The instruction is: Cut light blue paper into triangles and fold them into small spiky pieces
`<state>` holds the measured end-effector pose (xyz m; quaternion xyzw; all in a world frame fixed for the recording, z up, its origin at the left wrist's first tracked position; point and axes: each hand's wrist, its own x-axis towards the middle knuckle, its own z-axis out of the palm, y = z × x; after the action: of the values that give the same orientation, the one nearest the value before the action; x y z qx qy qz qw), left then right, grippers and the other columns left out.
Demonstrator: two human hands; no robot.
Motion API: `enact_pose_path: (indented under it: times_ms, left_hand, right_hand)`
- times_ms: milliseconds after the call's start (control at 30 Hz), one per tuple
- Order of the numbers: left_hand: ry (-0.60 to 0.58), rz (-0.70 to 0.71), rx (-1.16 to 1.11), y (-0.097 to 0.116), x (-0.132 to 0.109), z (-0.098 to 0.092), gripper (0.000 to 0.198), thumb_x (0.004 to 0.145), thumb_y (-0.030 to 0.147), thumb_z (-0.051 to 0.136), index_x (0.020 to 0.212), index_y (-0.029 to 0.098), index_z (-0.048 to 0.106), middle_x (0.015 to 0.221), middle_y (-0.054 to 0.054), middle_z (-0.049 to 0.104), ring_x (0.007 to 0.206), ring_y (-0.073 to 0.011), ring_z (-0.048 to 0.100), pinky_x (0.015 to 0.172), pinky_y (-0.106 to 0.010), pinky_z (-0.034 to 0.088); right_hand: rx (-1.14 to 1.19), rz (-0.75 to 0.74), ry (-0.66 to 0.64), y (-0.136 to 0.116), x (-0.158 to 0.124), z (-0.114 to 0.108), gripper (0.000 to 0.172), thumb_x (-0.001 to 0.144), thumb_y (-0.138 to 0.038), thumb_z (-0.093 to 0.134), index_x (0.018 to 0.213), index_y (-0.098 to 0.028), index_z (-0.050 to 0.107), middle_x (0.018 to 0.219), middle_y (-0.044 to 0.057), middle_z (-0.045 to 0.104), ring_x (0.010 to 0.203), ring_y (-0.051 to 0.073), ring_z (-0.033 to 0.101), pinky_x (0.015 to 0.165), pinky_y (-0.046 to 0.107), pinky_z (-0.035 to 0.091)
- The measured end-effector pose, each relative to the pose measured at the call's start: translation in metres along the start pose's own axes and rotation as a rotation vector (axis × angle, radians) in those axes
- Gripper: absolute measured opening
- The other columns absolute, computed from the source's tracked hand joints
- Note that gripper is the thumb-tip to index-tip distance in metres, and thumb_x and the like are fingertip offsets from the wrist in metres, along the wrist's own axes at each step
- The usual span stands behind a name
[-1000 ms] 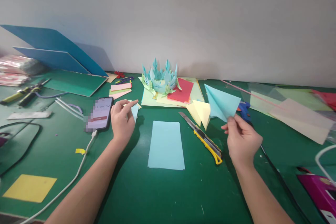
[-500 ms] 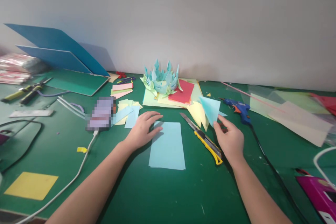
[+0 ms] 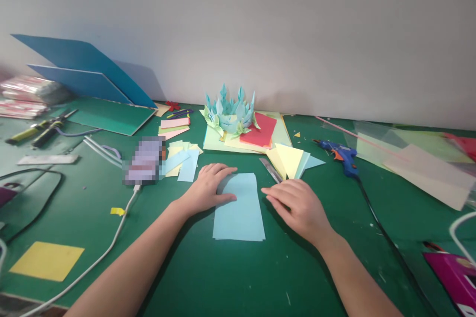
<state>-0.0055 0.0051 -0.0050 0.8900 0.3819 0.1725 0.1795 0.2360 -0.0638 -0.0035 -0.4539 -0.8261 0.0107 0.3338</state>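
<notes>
My left hand (image 3: 208, 187) lies flat with its fingers apart, its fingertips and thumb over the left edge of a small stack of light blue paper sheets (image 3: 240, 213). My right hand (image 3: 301, 210) is just right of the stack, fingers loosely bent, with a gap between thumb and fingers and nothing seen in them. Under it lies a utility knife (image 3: 270, 169); only the front blade part shows and its handle is hidden. Beyond that hand, folded yellow paper (image 3: 289, 159) and folded blue paper (image 3: 313, 161) triangles lie fanned together.
A blue and green folded-paper ring (image 3: 230, 114) stands on coloured sheets (image 3: 215, 144) at the back. A blue glue gun (image 3: 344, 156) with a black cord lies to the right. Left are a phone (image 3: 143, 161) on a white cable, paper strips (image 3: 189, 166) and pliers (image 3: 48, 129).
My right hand has let go of the blue folded paper, now lying by the yellow pieces, and moved left and nearer over the knife handle. My left hand stays at the stack.
</notes>
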Motion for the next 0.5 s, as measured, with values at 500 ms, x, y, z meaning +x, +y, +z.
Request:
enact_pose_path:
  times_ms: [500]
  left_hand:
    - [0.14,0.146,-0.233,0.002,0.002,0.006,0.038,0.082,0.013,0.058,0.119,0.022,0.053,0.1,-0.007,0.057,0.087,-0.017,0.059,0.078,-0.034,0.052]
  right_hand:
    - [0.369,0.469,0.015,-0.01,-0.001,0.016,0.036,0.082,-0.025,0.054,0.117,-0.02,0.058,0.086,0.006,0.071,0.07,0.018,0.065,0.069,0.036,0.057]
